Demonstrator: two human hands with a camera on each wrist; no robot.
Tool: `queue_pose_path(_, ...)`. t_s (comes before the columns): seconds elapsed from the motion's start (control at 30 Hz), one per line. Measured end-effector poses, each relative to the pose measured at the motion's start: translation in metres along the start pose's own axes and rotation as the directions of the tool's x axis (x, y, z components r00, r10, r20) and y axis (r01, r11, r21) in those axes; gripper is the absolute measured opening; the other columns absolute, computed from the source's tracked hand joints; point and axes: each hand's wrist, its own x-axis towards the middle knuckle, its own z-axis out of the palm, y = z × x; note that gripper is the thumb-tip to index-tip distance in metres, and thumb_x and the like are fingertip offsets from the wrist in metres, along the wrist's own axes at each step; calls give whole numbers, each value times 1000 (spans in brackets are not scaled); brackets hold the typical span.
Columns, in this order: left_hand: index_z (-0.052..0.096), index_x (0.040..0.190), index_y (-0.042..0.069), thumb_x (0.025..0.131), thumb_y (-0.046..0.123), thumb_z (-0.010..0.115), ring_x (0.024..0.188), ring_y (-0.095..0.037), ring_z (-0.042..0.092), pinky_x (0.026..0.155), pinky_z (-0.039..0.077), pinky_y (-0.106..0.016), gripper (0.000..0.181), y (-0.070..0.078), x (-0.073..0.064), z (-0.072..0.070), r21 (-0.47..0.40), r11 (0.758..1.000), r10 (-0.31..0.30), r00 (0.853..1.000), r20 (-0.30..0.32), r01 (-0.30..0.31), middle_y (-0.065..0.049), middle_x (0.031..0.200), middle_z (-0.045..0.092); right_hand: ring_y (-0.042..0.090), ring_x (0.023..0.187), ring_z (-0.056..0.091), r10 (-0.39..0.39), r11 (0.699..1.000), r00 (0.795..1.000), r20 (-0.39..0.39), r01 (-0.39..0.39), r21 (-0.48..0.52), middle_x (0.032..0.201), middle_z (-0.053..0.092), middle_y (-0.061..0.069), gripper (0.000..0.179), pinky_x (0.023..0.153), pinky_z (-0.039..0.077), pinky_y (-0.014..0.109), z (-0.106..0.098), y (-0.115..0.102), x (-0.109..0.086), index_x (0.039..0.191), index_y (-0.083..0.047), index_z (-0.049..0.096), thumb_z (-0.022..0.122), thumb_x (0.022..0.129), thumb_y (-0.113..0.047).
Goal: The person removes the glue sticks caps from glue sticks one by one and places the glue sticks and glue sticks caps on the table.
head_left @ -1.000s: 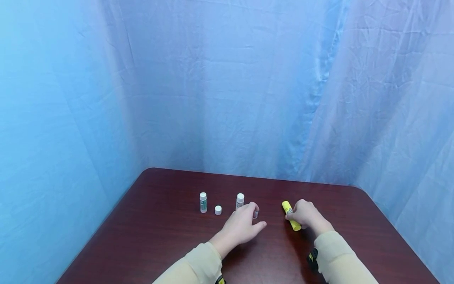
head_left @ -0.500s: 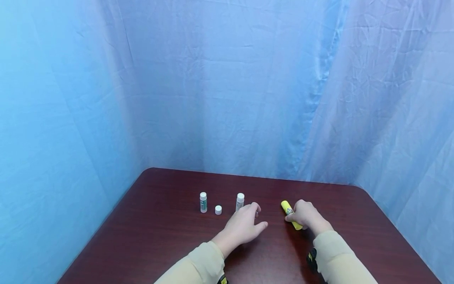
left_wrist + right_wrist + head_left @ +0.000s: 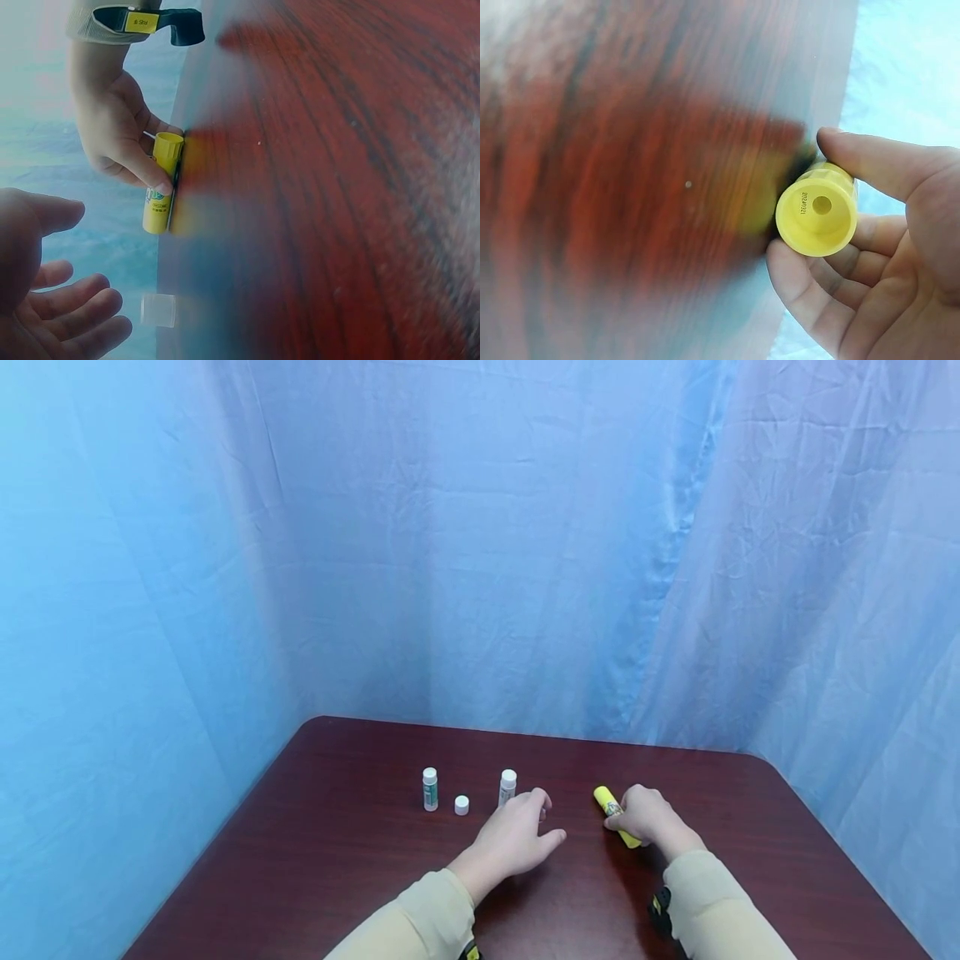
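A yellow glue stick (image 3: 606,800) lies slanted on the table at the right. My right hand (image 3: 649,817) holds it, with the thumb on one side and the fingers curled on the other. In the right wrist view the hollow end of the glue stick (image 3: 816,238) faces the camera. My left hand (image 3: 507,837) hovers over the middle of the table, its fingers loosely bent and holding nothing. Beyond its fingertips in the left wrist view stands a small whitish cylinder (image 3: 158,310), mostly hidden behind the hand in the head view.
A white-capped tube with a green label (image 3: 430,790) stands upright at the left. Beside it sits a small white cap (image 3: 461,805). Another white-capped tube (image 3: 507,783) stands just behind my left hand. Blue curtains (image 3: 480,543) hang around the dark red table (image 3: 337,860).
My left hand has shifted very slightly right, covering more of the small cylinder. The glue stick has turned slightly under my right hand, which otherwise stays in place.
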Motion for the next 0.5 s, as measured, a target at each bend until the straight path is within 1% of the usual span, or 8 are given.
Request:
queue_pose_path(0.23,60,118,10,93,36,74,92,-11,64,80,54,-31,38,3,-1,-4,-4,1000,8,1000,4,-8,-3,105,67,20,61,59,-27,1000,999,-21,27,14,74,60,8,22,53,52,32,0,2,-2,86,-1,67,79,88,-20)
queue_pose_path(0.5,60,117,13,93,39,74,86,-7,60,77,52,-28,38,4,1,-7,23,999,33,999,-6,-33,1,100,65,19,63,57,-95,995,993,-75,97,26,74,61,6,24,56,50,34,-5,1,-4,89,0,68,79,88,-21)
